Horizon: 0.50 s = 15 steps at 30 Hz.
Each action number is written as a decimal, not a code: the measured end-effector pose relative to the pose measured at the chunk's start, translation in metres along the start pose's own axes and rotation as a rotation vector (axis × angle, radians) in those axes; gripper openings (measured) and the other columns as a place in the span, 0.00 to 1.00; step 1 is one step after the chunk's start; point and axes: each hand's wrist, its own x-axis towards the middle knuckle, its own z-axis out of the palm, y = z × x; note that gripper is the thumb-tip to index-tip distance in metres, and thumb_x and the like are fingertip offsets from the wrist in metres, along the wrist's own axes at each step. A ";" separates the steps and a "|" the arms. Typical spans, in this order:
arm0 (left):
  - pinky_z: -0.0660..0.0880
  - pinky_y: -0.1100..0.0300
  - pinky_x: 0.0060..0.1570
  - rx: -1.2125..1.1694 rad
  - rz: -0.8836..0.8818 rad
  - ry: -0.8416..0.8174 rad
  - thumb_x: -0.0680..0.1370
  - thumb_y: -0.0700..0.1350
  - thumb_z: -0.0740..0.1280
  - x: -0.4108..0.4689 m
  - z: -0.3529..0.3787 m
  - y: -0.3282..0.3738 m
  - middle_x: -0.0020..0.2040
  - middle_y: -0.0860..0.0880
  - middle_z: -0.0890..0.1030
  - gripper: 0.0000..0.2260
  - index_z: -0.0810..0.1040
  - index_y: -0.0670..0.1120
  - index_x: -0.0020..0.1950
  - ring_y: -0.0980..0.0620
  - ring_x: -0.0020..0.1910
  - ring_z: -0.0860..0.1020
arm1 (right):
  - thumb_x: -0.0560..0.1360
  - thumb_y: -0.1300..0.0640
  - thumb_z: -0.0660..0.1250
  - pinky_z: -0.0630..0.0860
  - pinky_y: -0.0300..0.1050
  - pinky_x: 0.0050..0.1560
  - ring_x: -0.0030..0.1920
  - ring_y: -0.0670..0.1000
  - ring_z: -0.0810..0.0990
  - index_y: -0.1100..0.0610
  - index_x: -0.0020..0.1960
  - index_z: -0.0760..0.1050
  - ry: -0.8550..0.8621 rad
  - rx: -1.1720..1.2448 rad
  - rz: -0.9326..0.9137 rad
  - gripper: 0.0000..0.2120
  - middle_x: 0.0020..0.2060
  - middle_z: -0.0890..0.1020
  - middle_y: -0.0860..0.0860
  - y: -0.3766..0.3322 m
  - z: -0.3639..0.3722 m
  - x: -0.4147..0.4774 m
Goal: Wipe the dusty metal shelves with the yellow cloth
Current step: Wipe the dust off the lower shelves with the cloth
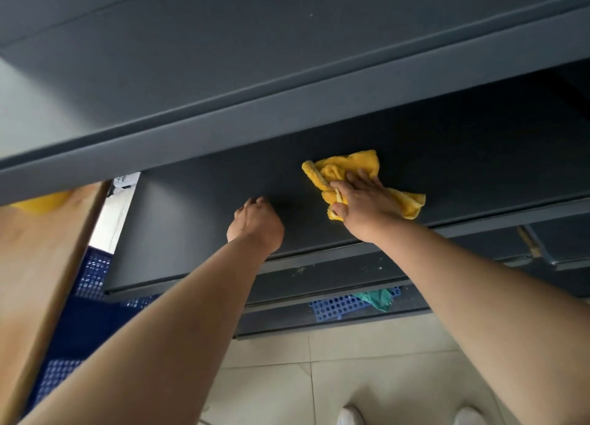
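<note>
Flat right hand (367, 197) presses crumpled yellow cloth (348, 165), lying far-left to near-right, on dark metal shelf (198, 220); left hand (255, 223) fisted.

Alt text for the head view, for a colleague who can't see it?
The right hand presses a yellow cloth flat on a dark metal shelf. The left hand rests on the same shelf beside it, fingers curled, holding nothing.

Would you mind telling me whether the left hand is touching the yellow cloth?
Apart. The head view shows bare metal shelf between the left hand and the yellow cloth, which lies under the right hand.
</note>
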 end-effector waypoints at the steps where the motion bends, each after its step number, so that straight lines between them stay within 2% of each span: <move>1: 0.68 0.49 0.63 -0.012 0.006 0.000 0.76 0.34 0.58 0.001 0.000 -0.005 0.69 0.44 0.69 0.24 0.66 0.44 0.72 0.42 0.68 0.67 | 0.81 0.44 0.49 0.43 0.52 0.76 0.77 0.55 0.44 0.46 0.76 0.51 0.000 0.002 -0.028 0.25 0.78 0.51 0.52 -0.012 0.005 0.000; 7: 0.70 0.49 0.59 -0.100 -0.061 0.031 0.75 0.36 0.59 0.002 0.004 -0.022 0.68 0.44 0.70 0.23 0.65 0.43 0.71 0.42 0.66 0.69 | 0.81 0.44 0.51 0.44 0.49 0.76 0.77 0.52 0.45 0.45 0.76 0.54 -0.014 0.041 -0.151 0.24 0.77 0.52 0.49 -0.039 0.016 -0.015; 12: 0.71 0.48 0.59 -0.104 -0.055 0.041 0.77 0.36 0.58 -0.005 0.001 -0.006 0.67 0.42 0.71 0.21 0.65 0.42 0.70 0.42 0.65 0.70 | 0.81 0.47 0.55 0.47 0.46 0.75 0.77 0.47 0.49 0.44 0.74 0.59 -0.042 0.086 -0.294 0.22 0.77 0.57 0.47 -0.015 0.011 -0.050; 15: 0.72 0.48 0.59 -0.095 -0.009 0.024 0.76 0.36 0.58 -0.013 -0.003 0.021 0.65 0.42 0.72 0.21 0.66 0.42 0.70 0.42 0.64 0.71 | 0.80 0.49 0.59 0.48 0.44 0.74 0.76 0.45 0.51 0.44 0.72 0.61 -0.017 0.097 -0.271 0.22 0.76 0.59 0.45 0.011 0.004 -0.074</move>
